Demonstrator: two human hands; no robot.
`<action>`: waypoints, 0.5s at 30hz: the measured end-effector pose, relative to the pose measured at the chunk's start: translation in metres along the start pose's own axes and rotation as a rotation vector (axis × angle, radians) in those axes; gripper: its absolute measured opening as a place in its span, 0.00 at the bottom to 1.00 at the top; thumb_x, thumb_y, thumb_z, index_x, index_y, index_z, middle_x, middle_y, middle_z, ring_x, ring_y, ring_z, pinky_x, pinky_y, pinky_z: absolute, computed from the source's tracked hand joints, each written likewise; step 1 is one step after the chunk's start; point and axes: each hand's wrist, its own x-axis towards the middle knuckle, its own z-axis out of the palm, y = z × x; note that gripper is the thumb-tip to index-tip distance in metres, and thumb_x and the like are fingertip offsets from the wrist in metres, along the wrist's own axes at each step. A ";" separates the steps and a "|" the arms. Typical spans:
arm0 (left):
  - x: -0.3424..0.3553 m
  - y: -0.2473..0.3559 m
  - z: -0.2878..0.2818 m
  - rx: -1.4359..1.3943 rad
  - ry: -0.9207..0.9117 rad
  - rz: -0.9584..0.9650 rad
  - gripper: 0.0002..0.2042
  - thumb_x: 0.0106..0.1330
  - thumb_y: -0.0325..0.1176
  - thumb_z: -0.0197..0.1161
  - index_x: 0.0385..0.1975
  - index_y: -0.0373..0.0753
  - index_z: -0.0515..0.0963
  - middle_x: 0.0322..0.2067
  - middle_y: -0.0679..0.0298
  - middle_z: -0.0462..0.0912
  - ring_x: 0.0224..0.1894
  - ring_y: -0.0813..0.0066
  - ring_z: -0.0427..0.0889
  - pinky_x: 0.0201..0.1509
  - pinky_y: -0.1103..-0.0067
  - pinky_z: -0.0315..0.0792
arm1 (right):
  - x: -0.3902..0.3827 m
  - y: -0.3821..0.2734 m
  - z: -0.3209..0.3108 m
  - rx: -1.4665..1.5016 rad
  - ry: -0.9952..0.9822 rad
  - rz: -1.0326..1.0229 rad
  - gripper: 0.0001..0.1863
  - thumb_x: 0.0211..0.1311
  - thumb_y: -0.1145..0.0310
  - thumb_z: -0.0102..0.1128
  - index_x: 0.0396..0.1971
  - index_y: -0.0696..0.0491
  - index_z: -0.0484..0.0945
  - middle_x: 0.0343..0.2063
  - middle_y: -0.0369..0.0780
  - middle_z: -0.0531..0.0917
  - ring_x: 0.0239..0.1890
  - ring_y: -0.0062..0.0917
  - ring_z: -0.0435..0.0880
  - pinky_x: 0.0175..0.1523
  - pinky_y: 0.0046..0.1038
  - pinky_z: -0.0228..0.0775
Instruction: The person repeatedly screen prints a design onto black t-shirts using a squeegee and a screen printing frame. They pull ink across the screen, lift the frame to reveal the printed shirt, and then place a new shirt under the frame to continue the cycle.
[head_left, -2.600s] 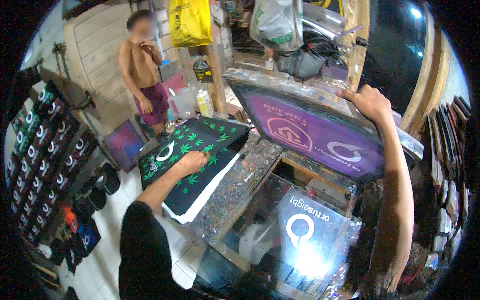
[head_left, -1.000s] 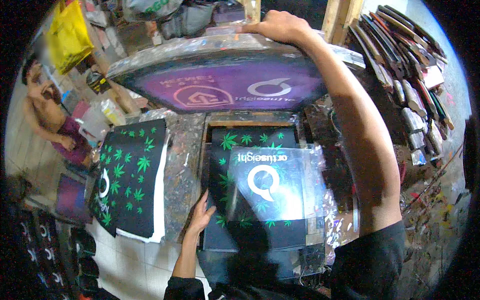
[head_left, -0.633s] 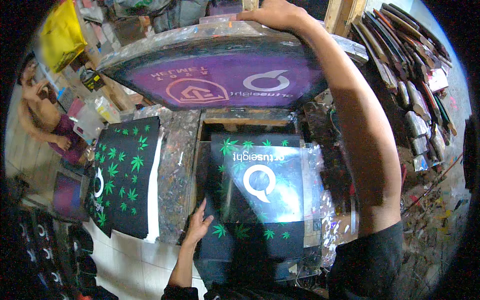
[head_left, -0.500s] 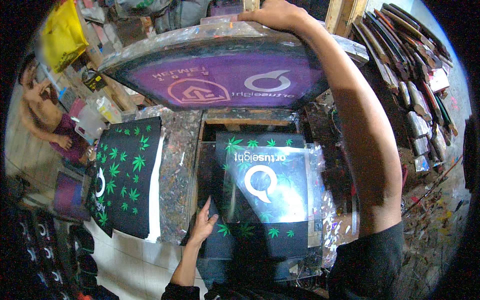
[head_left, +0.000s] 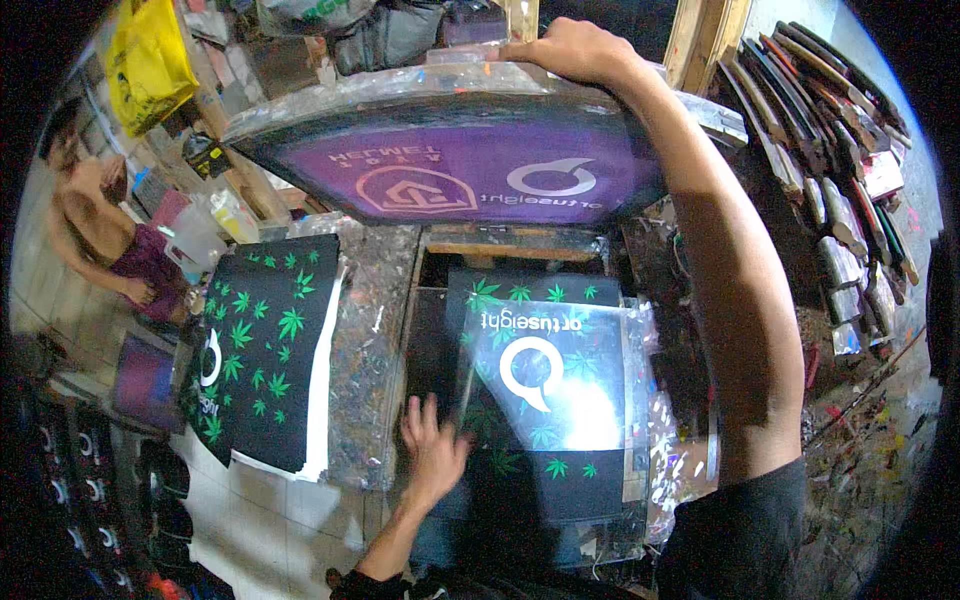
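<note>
**Screen up, hand flat on the black cloth**

Top left, a yellow plastic bag (head_left: 148, 60) hangs against the clutter. Below it sits the raised printing screen (head_left: 450, 170), its purple mesh carrying pale outlined logos and lettering, tilted up over the surface (head_left: 375, 330). The right hand (head_left: 570, 50) is up on the screen's top edge, fingers curled over the frame, grip closed on it.

Under the screen lies the black cloth (head_left: 530, 470), dotted with green leaf shapes and a white ring-shaped mark with white lettering, partly under a glossy clear film (head_left: 590, 400) that catches the light. The left hand (head_left: 432, 450) is on the cloth's near left side, fingers spread, palm down, pinching nothing; it is blurred, so finer contact I cannot tell.

Just to the left, on the paint-spattered surface, lies a second black piece (head_left: 265, 350) with the same green leaves and a white edge. Far right, a rack of squeegees (head_left: 840, 180) fans out. At the left edge another person (head_left: 100, 230) stands on the tiled floor.
</note>
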 end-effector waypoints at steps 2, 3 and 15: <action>0.005 0.043 0.004 -0.236 0.012 0.016 0.37 0.72 0.52 0.58 0.72 0.31 0.60 0.73 0.33 0.51 0.76 0.28 0.39 0.73 0.35 0.39 | -0.007 -0.003 -0.002 -0.019 0.069 -0.051 0.51 0.49 0.18 0.53 0.45 0.57 0.88 0.46 0.60 0.85 0.52 0.54 0.84 0.58 0.44 0.75; 0.017 0.062 0.010 -0.095 -0.212 0.084 0.40 0.71 0.56 0.58 0.71 0.29 0.60 0.73 0.31 0.50 0.76 0.27 0.42 0.74 0.37 0.38 | -0.012 -0.008 -0.004 -0.013 0.062 -0.007 0.53 0.48 0.17 0.53 0.46 0.58 0.87 0.48 0.60 0.84 0.53 0.54 0.84 0.58 0.45 0.75; 0.064 0.011 -0.157 -1.651 0.670 -0.245 0.30 0.78 0.37 0.56 0.73 0.37 0.52 0.56 0.51 0.76 0.52 0.59 0.82 0.52 0.65 0.83 | -0.237 -0.082 0.054 -0.104 0.296 -0.068 0.34 0.60 0.32 0.59 0.29 0.55 0.82 0.30 0.48 0.86 0.37 0.45 0.87 0.50 0.51 0.74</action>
